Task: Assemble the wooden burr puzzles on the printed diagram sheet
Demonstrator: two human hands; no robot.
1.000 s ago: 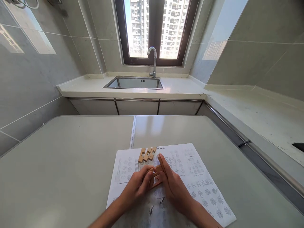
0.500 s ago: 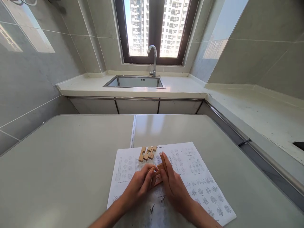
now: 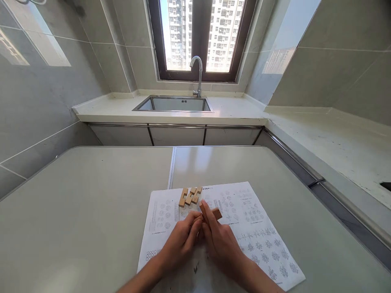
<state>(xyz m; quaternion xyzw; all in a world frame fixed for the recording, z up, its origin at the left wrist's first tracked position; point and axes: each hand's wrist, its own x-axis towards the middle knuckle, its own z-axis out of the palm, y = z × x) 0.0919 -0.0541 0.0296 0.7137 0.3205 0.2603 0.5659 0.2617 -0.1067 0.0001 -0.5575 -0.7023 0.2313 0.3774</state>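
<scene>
My left hand (image 3: pixel 183 234) and my right hand (image 3: pixel 222 240) meet over the printed sheet, fingers closed around notched wooden puzzle pieces (image 3: pixel 217 213). One square end juts out to the right behind my right fingers, and another bar end (image 3: pixel 200 206) shows by my right fingertips. My fingers cover most of what they hold, so how the pieces fit together is hidden. Just beyond my fingertips, several loose notched wooden blocks (image 3: pixel 183 197) lie in a group at the top of the paper sheet (image 3: pixel 244 203), which is printed with line diagrams.
The sheet lies on a pale table (image 3: pixel 91 211) with a seam. Past its far edge stands a white counter (image 3: pixel 232 106) with a sink (image 3: pixel 171 97) and a curved faucet (image 3: pixel 199 75) under a window. Another counter (image 3: pixel 342 142) runs along the right.
The held wooden pieces have turned between my hands. A holed face seen earlier is now covered, and a square end pokes out to the right. My right fingers have shifted slightly left.
</scene>
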